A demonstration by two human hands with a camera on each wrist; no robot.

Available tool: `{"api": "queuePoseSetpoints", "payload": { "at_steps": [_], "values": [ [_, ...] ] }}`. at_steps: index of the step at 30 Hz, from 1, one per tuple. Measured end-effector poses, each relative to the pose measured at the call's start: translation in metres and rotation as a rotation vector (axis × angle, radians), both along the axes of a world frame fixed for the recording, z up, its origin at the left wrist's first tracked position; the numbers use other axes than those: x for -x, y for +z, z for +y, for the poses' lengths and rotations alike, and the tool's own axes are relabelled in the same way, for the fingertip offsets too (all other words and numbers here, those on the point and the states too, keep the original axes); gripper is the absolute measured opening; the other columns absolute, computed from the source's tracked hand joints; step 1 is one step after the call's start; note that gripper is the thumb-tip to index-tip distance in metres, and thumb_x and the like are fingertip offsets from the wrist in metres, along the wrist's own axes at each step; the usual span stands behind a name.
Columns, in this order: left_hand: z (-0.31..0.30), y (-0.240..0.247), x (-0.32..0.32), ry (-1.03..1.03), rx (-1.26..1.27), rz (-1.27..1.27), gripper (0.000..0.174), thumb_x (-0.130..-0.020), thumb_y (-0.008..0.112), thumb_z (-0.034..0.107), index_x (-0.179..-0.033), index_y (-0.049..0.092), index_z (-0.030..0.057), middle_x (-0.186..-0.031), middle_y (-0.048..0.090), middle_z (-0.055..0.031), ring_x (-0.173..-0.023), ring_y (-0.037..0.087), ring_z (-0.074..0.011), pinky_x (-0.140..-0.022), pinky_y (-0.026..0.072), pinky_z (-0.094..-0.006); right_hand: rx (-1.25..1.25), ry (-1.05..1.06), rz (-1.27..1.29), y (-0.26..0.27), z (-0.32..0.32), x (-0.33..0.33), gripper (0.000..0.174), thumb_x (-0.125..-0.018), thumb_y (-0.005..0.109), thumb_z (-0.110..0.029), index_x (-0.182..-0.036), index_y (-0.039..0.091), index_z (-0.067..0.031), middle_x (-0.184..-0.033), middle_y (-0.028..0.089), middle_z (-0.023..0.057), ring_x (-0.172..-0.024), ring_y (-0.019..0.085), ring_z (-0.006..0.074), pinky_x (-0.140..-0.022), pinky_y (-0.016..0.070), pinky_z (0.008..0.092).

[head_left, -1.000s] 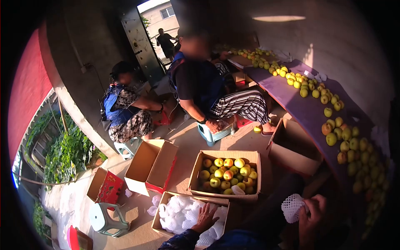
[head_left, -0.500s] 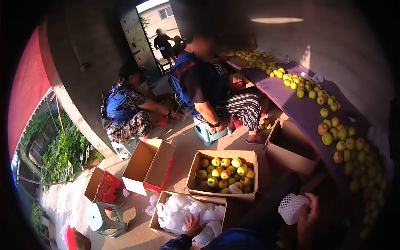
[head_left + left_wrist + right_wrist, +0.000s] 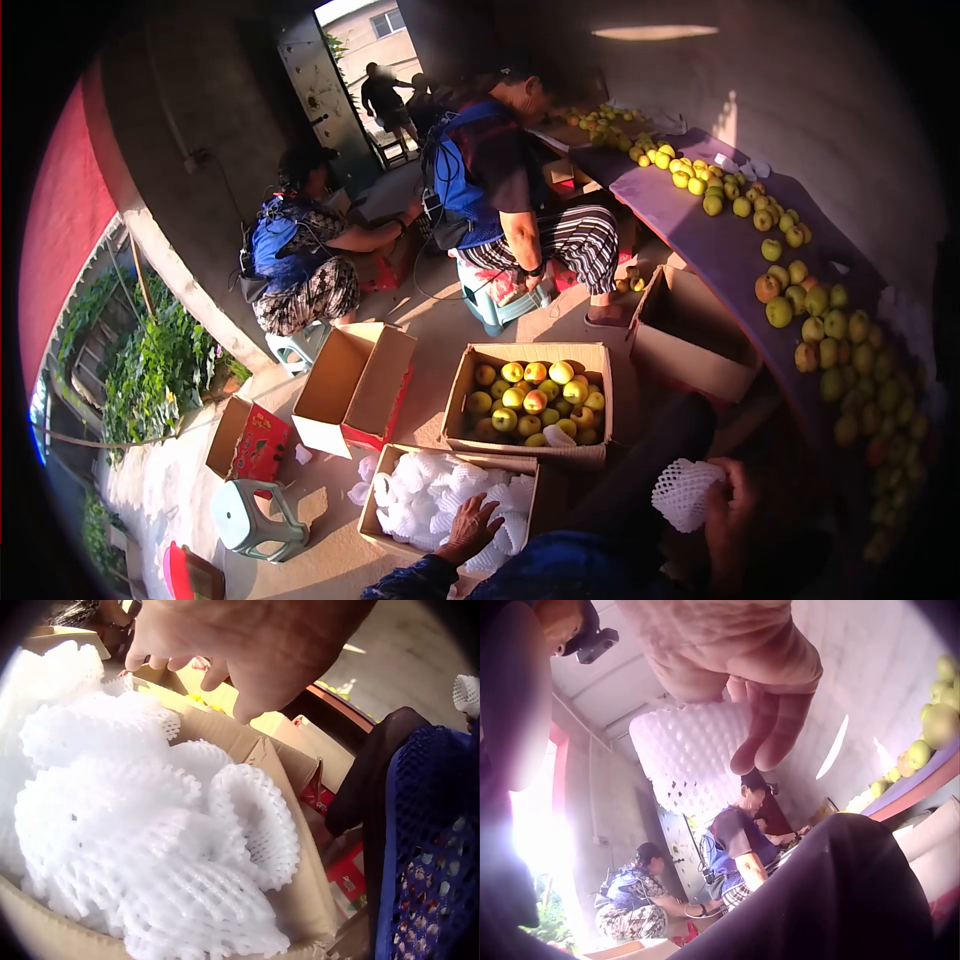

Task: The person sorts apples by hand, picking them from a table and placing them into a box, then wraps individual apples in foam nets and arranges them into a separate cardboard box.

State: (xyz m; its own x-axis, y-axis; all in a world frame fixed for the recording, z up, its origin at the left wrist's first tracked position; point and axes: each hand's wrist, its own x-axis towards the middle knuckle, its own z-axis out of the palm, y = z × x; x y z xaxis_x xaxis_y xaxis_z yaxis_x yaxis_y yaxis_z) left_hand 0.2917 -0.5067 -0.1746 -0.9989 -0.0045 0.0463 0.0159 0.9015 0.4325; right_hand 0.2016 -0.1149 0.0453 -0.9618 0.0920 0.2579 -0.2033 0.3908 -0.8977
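Observation:
My right hand (image 3: pixel 732 512) pinches a white foam fruit net (image 3: pixel 686 496) near my right knee. In the right wrist view, thumb and fingers hold the net (image 3: pixel 682 754) at one side; whether a fruit sits inside I cannot tell. Over a cardboard box (image 3: pixel 535 510) full of loose foam nets (image 3: pixel 415 495), my left hand (image 3: pixel 470 530) hovers with fingers spread and nothing held. From the left wrist, that hand (image 3: pixel 240 645) appears above the far edge of the heap of nets (image 3: pixel 112 802). Beyond it stands a carton (image 3: pixel 470 385) of yellow-green apples (image 3: pixel 535 402).
Apples (image 3: pixel 778 310) line a long purple-covered table (image 3: pixel 690 225) on the right. An opened carton (image 3: pixel 690 340) stands beneath its edge. To the left are cardboard cartons (image 3: pixel 350 390) and a plastic stool (image 3: pixel 255 520). Two people (image 3: pixel 500 190) sit on low stools ahead.
My left hand has risen from among the foam nets to just above them. The right hand keeps its net. The person ahead has leaned forward towards the table.

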Motion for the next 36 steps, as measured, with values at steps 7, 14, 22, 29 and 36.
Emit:
{"api": "queuePoseSetpoints", "payload": {
  "at_steps": [7,14,22,29,36],
  "values": [
    [0.027,-0.019,-0.029,-0.061,-0.184,-0.437,0.046,-0.089,0.061,0.037,-0.124,0.054,0.0069,-0.117,0.059,-0.0223,-0.104,0.058,-0.0403,-0.088,0.0473,-0.047,0.123,0.019,0.004,-0.013,0.007,-0.001,0.036,-0.075,0.053,-0.016,-0.105,0.06,0.0021,-0.097,0.063,0.0145,-0.092,0.06,0.025,-0.086,0.0457,0.0355],
    [0.02,-0.048,-0.029,-0.042,-0.13,-0.432,0.05,-0.086,0.063,0.039,-0.124,0.053,0.0083,-0.114,0.059,-0.0215,-0.108,0.056,-0.0396,-0.088,0.0464,-0.0477,0.16,0.098,0.016,-0.02,0.011,0.003,0.039,-0.072,0.052,-0.018,-0.103,0.059,0.0035,-0.092,0.061,0.0141,-0.09,0.058,0.025,-0.086,0.0447,0.0353],
    [0.022,-0.059,-0.021,-0.111,0.097,-0.438,0.054,-0.09,0.051,0.031,-0.14,0.035,0.0164,-0.124,0.051,-0.024,-0.113,0.05,-0.044,-0.09,0.0426,-0.0534,0.191,0.065,0.023,-0.02,0.009,0.006,0.04,-0.076,0.052,-0.022,-0.107,0.058,0.0031,-0.097,0.059,0.0133,-0.091,0.056,0.022,-0.083,0.0444,0.0344],
    [0.01,-0.106,-0.026,-0.193,0.17,-0.467,0.05,-0.092,0.046,0.028,-0.14,0.036,0.0187,-0.13,0.046,-0.0236,-0.117,0.047,-0.0449,-0.092,0.0413,-0.0526,0.264,0.129,-0.022,-0.015,0.007,-0.001,0.045,-0.081,0.057,-0.035,-0.107,0.057,0.0019,-0.092,0.057,0.0074,-0.087,0.054,0.0142,-0.077,0.0442,0.0294],
    [0.008,-0.112,-0.037,-0.213,0.186,-0.396,0.052,-0.091,0.049,0.028,-0.141,0.037,0.02,-0.135,0.042,-0.0242,-0.12,0.045,-0.0433,-0.096,0.0381,-0.0542,0.319,0.103,0.053,-0.024,0.01,0.003,0.043,-0.082,0.056,-0.031,-0.111,0.056,0.0011,-0.099,0.057,0.0078,-0.091,0.053,0.0141,-0.081,0.0438,0.029]
  ]
}}
